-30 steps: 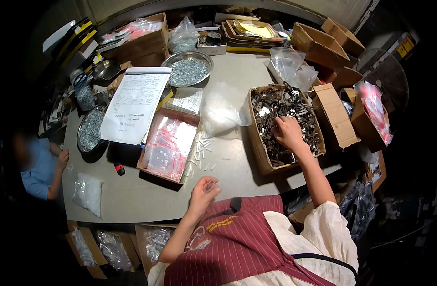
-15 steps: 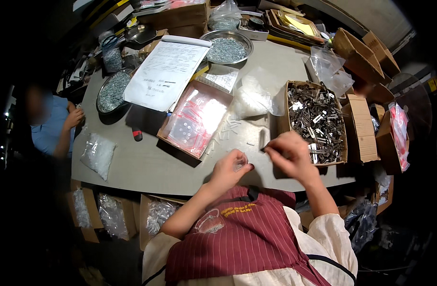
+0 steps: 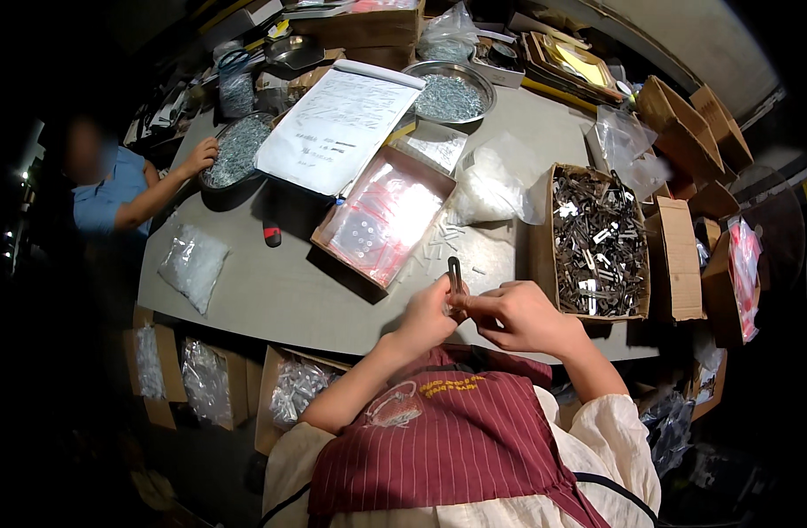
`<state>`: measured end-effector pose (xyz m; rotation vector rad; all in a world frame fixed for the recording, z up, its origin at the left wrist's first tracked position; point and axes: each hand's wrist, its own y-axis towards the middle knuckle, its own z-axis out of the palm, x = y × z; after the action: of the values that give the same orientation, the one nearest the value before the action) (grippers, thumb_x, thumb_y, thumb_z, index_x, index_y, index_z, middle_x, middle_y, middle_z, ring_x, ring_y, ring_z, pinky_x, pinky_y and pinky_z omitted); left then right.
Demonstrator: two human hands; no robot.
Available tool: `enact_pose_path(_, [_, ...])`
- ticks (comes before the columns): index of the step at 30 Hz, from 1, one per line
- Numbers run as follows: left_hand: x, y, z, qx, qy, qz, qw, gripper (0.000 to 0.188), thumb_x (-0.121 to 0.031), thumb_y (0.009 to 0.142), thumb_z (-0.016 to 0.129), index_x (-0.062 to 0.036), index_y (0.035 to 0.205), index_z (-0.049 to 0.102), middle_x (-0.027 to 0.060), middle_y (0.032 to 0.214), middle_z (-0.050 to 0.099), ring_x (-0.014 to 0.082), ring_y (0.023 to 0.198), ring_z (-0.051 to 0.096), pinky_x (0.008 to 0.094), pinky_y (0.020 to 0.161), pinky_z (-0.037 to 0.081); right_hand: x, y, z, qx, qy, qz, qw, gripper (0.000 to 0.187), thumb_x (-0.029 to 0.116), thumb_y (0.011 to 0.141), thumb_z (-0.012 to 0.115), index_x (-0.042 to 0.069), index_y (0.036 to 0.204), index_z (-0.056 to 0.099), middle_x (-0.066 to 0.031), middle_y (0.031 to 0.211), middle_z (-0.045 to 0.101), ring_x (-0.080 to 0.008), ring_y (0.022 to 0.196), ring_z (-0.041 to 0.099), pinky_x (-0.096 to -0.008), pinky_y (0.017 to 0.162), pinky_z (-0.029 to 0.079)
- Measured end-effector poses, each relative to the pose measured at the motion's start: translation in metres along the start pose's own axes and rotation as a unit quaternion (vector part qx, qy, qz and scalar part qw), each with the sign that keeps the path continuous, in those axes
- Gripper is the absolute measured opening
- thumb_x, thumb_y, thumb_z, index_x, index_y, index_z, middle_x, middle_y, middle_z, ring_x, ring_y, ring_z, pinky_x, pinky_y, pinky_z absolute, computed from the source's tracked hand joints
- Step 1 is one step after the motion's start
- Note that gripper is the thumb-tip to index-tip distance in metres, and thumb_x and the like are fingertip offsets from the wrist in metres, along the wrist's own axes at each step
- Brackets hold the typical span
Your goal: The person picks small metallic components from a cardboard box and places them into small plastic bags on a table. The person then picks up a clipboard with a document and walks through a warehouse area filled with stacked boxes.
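My left hand (image 3: 428, 315) and my right hand (image 3: 525, 319) meet over the table's near edge, in front of my striped red apron. Between their fingertips stands a dark slotted metal piece (image 3: 455, 275), its rounded end pointing up. Both hands are closed at its lower end; the fingers hide how each one grips it. Small white pieces (image 3: 450, 236) lie scattered beyond my left hand. To the right is a carton (image 3: 545, 251) full of similar dark metal pieces (image 3: 599, 238).
A shallow box (image 3: 355, 271) holds red-edged clear bags. Beyond it lie a clipboard with written sheets (image 3: 337, 128), two bowls of small metal parts (image 3: 447, 95) and a white-filled bag (image 3: 491, 185). A co-worker's hand (image 3: 201, 157) reaches the left bowl. Open cartons (image 3: 676, 255) crowd the right.
My right hand has come left from beside the carton to meet my left hand, and the slotted metal piece now shows. The co-worker's hand has moved to the left bowl.
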<state>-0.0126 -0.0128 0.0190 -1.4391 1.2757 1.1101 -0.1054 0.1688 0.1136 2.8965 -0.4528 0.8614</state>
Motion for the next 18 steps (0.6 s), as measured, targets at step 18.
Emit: enact_pose_path(18, [0.017, 0.014, 0.020, -0.073, -0.168, 0.026, 0.983, 0.029, -0.008, 0.085, 0.082, -0.0014, 0.100, 0.058, 0.0098, 0.087, 0.067, 0.0142, 0.081, 0.064, 0.0333, 0.072, 0.052, -0.010, 0.044, 0.008, -0.317, 0.165, 0.076, 0.931, 0.015, 0.009, 0.088, 0.076, -0.003, 0.085, 0.067, -0.0040, 0.071, 0.060, -0.0095, 0.063, 0.053, -0.0262, 0.058, 0.044])
